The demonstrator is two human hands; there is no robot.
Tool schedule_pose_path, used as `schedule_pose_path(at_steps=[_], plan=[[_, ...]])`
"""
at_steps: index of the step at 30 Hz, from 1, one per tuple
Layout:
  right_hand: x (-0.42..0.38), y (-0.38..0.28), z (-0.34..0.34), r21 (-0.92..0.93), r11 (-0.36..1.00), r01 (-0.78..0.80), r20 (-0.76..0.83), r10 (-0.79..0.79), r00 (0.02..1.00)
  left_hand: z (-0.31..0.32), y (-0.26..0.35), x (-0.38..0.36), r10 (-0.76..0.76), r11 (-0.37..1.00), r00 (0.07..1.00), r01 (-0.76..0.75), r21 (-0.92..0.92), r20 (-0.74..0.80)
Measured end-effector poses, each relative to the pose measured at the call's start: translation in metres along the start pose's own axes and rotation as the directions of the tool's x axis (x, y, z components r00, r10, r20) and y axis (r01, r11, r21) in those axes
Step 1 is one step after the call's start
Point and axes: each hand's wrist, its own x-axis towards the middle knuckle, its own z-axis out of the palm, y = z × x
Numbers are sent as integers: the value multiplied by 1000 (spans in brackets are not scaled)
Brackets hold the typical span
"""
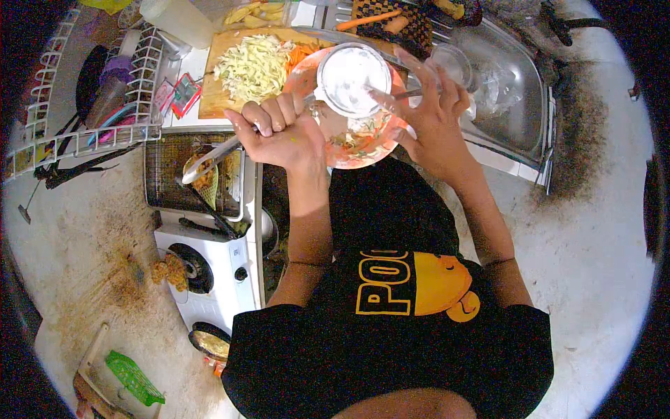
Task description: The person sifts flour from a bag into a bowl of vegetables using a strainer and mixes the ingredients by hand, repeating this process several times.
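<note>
My right hand [440, 119] grips the right side of a clear round tub [352, 80] with white powder in it; one fingertip overlaps its rim. Below the tub is an orange bowl [377, 150] holding shredded vegetables, its far side hidden. My left hand [286, 133] is at the bowl's left edge, fingers curled and smeared with white. A long metal utensil [220, 153] runs down-left from that hand, its handle apparently inside the fingers. Its kind is not clear. A thin dark handle shows behind my right fingers.
Chopped cabbage [251, 66] and shredded carrot lie on a wooden board [213, 101] behind my left hand. A steel sink [516, 98] is at right. At left are a white wire rack [143, 77], a tray with a strainer [209, 174] and a white stove [216, 265].
</note>
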Motion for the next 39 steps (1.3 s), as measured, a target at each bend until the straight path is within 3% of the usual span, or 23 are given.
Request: schedule_pose_path(at_steps=[3,8,12,17,19,21,22,25,27,29,31,32,33,34,36,38,39], plan=[[2,-2,-2,91,996,19,14,-20,1000,2,-1,1,11,1000,999,-11,5,-35],[13,4,-14,-26,998,-49,-57,47,997,8,0,0,43,998,999,-42,48,-30],[12,2,-11,1,1000,-12,-69,12,998,14,2,-4,22,998,999,-21,51,-24],[-1,12,-27,314,946,-76,-106,115,988,34,-4,-12,-38,999,999,38,-3,-2],[-18,30,-29,279,955,-104,-188,160,969,46,-14,-16,-94,995,995,94,-41,18],[-35,55,-35,554,831,-59,-369,308,877,55,-23,-18,-146,987,989,147,-67,18],[-43,62,-48,619,778,-110,-368,411,834,58,-30,-19,-165,982,980,174,-77,113],[-74,116,-56,671,736,-90,-427,483,765,78,-58,-27,-205,976,964,214,-34,172],[-88,149,-58,782,621,-56,-426,596,681,93,-78,-38,-234,970,964,240,-32,129],[-88,168,-67,785,619,-29,-440,589,679,105,-105,-49,-266,963,960,268,-3,87],[-84,178,-75,807,590,12,-435,582,687,108,-133,-61,-243,970,959,243,17,149],[-88,192,-65,858,503,107,-402,527,748,110,-146,-69,-237,971,968,235,35,77],[-88,194,-65,938,344,41,-248,583,774,110,-160,-77,-226,973,974,226,55,2],[-87,192,-67,983,179,-33,-84,608,789,106,-176,-84,-206,977,977,203,69,48],[-99,200,-49,982,170,80,-151,464,873,100,-204,-103,-185,978,982,182,105,23],[-121,229,-24,703,708,70,-249,153,956,105,-230,-119,-146,976,985,158,152,-93],[-126,235,-21,712,698,74,-245,148,958,105,-243,-125,-134,975,986,149,162,-99]])
